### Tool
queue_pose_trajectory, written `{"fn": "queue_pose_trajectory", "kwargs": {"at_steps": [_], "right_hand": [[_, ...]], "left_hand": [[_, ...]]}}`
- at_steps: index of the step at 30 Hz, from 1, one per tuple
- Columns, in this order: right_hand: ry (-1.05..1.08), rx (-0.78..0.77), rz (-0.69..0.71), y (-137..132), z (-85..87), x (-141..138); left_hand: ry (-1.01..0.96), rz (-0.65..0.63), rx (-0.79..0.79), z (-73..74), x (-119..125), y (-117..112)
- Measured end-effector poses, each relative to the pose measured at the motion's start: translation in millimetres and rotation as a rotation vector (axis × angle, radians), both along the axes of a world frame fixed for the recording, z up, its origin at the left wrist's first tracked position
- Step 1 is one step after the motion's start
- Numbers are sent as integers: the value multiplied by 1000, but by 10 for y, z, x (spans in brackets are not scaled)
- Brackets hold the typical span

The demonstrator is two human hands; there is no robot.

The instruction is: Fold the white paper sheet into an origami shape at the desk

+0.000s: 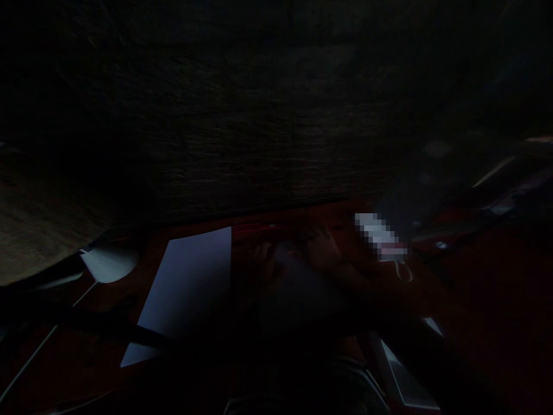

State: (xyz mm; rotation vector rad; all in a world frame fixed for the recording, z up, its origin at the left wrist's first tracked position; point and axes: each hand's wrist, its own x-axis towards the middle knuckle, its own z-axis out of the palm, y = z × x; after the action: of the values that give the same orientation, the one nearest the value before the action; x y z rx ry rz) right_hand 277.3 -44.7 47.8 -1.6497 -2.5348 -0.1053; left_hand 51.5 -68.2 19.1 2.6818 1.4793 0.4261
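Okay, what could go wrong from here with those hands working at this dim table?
The light is very dim, so the left hand and right hand may misjudge what they touch. The right hand could catch the thin white loop hanging from the blurred white object and drag it. The left hand could also brush the sheet of paper beside it, perhaps shifting or creasing it.

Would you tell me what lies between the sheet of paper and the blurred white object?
Between the sheet of paper and the blurred white object, the head view shows the person's left hand and right hand.
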Motion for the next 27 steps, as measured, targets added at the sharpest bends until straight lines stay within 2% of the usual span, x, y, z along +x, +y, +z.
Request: {"fn": "queue_pose_trajectory", "kwargs": {"at_steps": [3, 8, 13, 17, 23, 27], "right_hand": [[13, -9, -31, 20, 45, 97], [29, -30, -158, 65, 100, 280], [46, -47, -229, 81, 116, 372], [45, -50, -242, 85, 115, 378], [15, -55, -231, 90, 113, 378], [15, -39, -219, 87, 104, 380]], "left_hand": [[2, 20, 7, 30, -12, 6], [40, 70, -23, 105, -69, 36], [44, 147, -31, 110, -136, 78], [43, 189, -10, 157, -196, 109], [78, 278, -39, 337, -303, 118], [91, 349, -22, 377, -372, 122]]}}
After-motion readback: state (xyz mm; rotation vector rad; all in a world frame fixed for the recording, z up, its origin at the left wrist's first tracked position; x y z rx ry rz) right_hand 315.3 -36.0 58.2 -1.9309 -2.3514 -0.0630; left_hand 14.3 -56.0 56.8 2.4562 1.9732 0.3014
